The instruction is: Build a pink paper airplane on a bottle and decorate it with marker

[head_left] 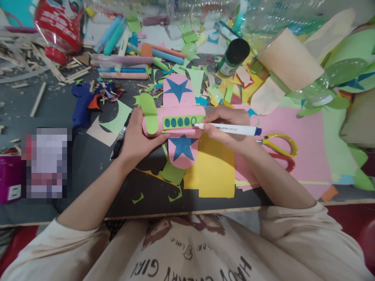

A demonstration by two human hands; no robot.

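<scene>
A pink paper airplane (175, 110) lies in front of me, with a blue star on each wing and a green tail piece. Along its body runs a green strip (179, 122) bearing several dark blue ovals; the rightmost one is only outlined. My left hand (143, 134) grips the tail end, thumb along the near side. In my right hand (227, 123) is a white acrylic marker (234, 128), its tip touching the outlined oval. The marker's blue end points right.
Yellow paper (216, 168) lies below the plane; scissors (281, 150) rest on pink sheets (310, 144) at right. A blue glue gun (82, 103), wood sticks and a red-labelled bottle (60, 27) are left. Markers (123, 59), paper scraps and a dark-capped jar (234, 56) fill the back.
</scene>
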